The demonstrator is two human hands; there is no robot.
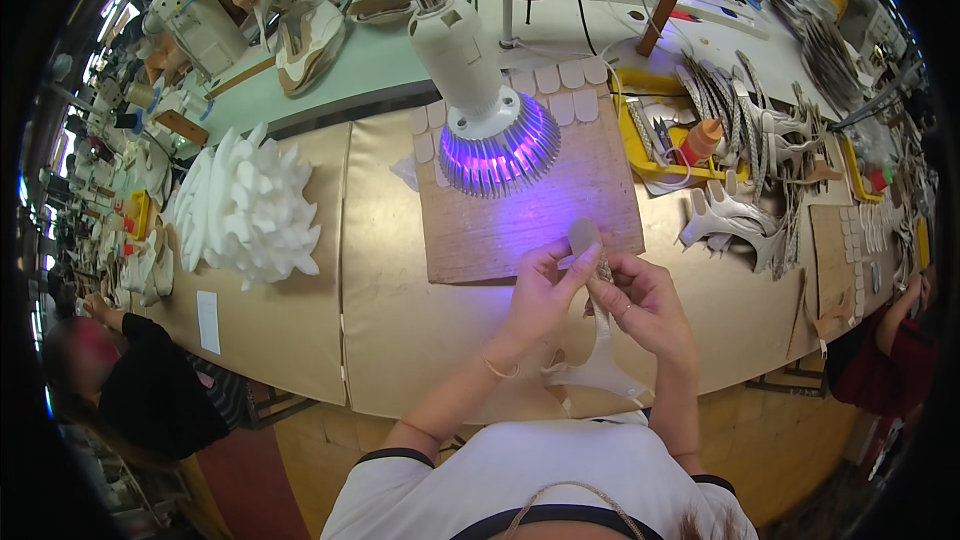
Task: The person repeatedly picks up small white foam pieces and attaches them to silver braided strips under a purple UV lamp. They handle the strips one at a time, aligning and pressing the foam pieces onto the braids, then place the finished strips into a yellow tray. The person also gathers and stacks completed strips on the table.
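Just in front of a brown board [460,252], my two hands meet with their fingers closed. My left hand [545,285] pinches a small beige tab [582,233] with a rounded end, between thumb and fingers. A strap of a pale shoe upper [602,352] is gripped by my right hand [645,305], right beside the tab. The upper's wider end hangs down toward my lap, over the table's near edge. Whether the tab and the strap touch is hidden by my fingers. Above the board hangs a white lamp [498,135] glowing purple.
Rounded beige tabs [572,107] line the board's far edge. White foam-like pieces [250,205] are heaped at left. On the right are a yellow tray [632,130], an orange-capped bottle [703,140] and more shoe uppers [735,225]. Other people sit at left [150,380] and right [890,350].
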